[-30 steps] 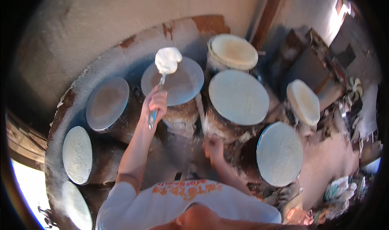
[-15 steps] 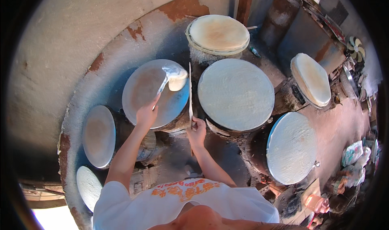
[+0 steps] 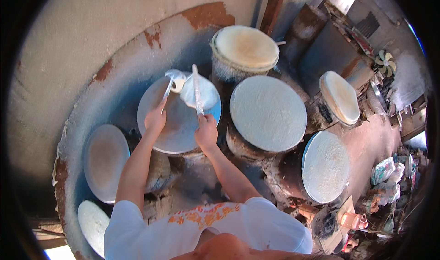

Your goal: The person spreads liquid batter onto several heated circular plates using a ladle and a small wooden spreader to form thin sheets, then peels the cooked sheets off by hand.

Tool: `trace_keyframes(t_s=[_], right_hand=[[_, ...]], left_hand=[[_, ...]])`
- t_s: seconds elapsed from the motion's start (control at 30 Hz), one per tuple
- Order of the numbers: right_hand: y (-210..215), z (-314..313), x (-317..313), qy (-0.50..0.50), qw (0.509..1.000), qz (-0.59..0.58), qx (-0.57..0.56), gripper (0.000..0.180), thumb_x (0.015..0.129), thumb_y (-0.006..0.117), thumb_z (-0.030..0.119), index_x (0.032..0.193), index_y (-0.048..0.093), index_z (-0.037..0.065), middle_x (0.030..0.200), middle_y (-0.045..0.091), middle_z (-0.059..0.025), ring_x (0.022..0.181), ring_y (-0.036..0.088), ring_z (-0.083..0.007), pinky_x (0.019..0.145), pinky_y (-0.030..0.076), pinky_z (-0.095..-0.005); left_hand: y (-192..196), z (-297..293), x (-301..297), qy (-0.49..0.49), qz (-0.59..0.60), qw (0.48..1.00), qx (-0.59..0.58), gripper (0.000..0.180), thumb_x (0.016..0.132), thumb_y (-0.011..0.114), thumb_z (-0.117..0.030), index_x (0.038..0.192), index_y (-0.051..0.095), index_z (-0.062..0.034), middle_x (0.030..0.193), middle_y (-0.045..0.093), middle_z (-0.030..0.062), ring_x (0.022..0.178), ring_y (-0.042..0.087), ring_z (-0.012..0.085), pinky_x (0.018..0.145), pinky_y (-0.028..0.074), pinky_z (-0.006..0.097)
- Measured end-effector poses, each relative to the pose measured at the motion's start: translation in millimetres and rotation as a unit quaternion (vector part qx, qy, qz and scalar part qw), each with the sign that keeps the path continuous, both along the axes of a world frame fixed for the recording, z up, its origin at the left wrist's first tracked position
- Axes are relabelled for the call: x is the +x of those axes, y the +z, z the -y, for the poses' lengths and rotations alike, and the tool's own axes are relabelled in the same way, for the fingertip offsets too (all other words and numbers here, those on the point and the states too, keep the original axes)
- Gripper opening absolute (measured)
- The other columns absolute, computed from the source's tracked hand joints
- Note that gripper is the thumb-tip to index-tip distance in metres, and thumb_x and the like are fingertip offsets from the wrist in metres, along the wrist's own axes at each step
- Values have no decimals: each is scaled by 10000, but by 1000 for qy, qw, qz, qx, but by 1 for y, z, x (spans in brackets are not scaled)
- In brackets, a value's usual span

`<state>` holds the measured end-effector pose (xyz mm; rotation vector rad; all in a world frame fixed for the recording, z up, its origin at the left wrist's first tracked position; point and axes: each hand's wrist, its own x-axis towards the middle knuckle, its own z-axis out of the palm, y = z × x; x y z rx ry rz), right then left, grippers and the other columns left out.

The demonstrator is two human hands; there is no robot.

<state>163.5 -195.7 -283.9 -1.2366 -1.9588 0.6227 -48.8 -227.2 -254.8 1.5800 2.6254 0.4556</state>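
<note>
My left hand (image 3: 155, 119) grips the handle of a ladle (image 3: 174, 80) whose bowl rests at the far edge of a round grey cooking surface (image 3: 170, 127). White batter (image 3: 200, 94) lies in a patch on that surface beside the ladle. My right hand (image 3: 206, 131) holds a thin flat stick (image 3: 197, 94) that lies across the batter. Both arms reach forward from my white shirt.
Several more round cloth-covered steamers (image 3: 268, 112) stand around, some coated white (image 3: 324, 166), some bare (image 3: 104, 161). A tall pot with a brownish lid (image 3: 246, 48) stands behind. A curved clay wall (image 3: 91, 44) encloses the left side. Cluttered floor and bags (image 3: 382, 173) lie at right.
The ladle has emptied its batter onto the grey surface. My right hand has raised the stick and laid it across the batter. The view has swung slightly right.
</note>
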Motion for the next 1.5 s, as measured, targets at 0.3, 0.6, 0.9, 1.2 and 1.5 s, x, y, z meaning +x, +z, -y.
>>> trace_keyframes(t_s=[0.3,0.6,0.9,1.2,1.5], right_hand=[[-9,22,-12,-30,979,-124,-159,329,754,522,13,1074,590,48,1015,572,-177,960,560,-346,856,474,-423],[-13,21,-13,6,999,36,40,369,726,523,-30,1075,624,36,994,577,-121,948,541,-338,766,493,-410],[-3,-12,-8,18,996,51,76,381,656,565,-11,1013,673,64,970,619,-104,952,552,-336,810,477,-408],[-4,-32,-59,184,977,62,86,387,648,585,17,1021,666,81,993,622,-110,946,562,-331,826,478,-402],[0,-157,14,269,946,105,146,387,644,615,9,1009,679,119,986,637,-50,918,560,-287,798,494,-360]], left_hand=[[-31,28,-61,-21,85,993,85,565,859,549,-122,1382,411,-287,1285,550,81,1110,570,288,906,465,344],[-2,72,-40,81,331,931,133,515,865,581,-123,1355,474,-242,578,513,37,400,450,109,384,383,307],[44,126,-9,155,737,600,268,570,923,529,-108,1425,321,-281,562,388,-12,393,363,78,334,306,234],[65,125,30,79,820,421,379,489,959,452,-132,1389,324,-324,607,344,-17,411,320,47,322,275,171],[81,99,81,150,707,531,442,564,945,449,-100,1451,258,-259,626,365,-10,420,333,56,357,292,178]])
